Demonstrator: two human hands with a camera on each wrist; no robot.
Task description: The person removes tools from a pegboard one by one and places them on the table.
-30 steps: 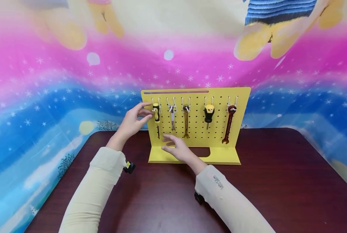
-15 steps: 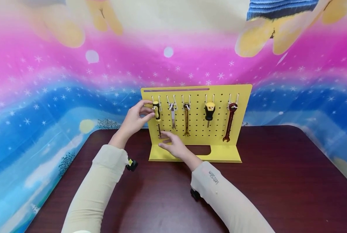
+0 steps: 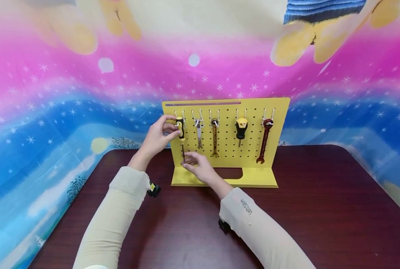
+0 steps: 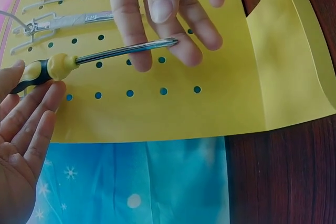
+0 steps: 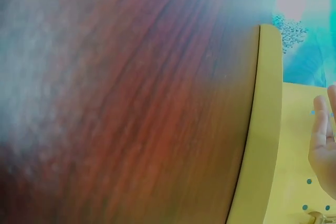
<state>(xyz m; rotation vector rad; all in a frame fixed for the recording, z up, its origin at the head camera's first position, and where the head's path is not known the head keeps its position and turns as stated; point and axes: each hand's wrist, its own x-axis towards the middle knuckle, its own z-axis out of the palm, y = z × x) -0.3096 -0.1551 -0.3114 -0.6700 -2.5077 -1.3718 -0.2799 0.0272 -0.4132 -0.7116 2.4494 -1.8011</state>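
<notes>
A yellow-and-black screwdriver [image 3: 180,129] hangs shaft down at the left end of a yellow pegboard [image 3: 235,158]. My left hand [image 3: 155,135] pinches its handle between thumb and fingers. Low by the shaft is my right hand [image 3: 201,168], its fingers spread. In the left wrist view, the metal shaft [image 4: 121,52] crosses in front of the fingertips of the right hand [image 4: 168,11], whose thumb is not closed on it; whether they touch it I cannot tell. Only part of a hand [image 5: 324,156] shows at the right edge of the right wrist view.
To the right on hooks hang a silver wrench [image 3: 199,133], a golden-brown wrench [image 3: 214,136], a stubby screwdriver [image 3: 241,129] and a larger reddish wrench [image 3: 264,142]. The board stands on a dark wooden table [image 3: 186,231]. A printed cloth [image 3: 85,82] hangs behind and at the sides.
My left fingers have come in onto the screwdriver's handle. The right hand has moved slightly left, up to the shaft's lower end. The screwdriver's tip has shifted slightly to the right.
</notes>
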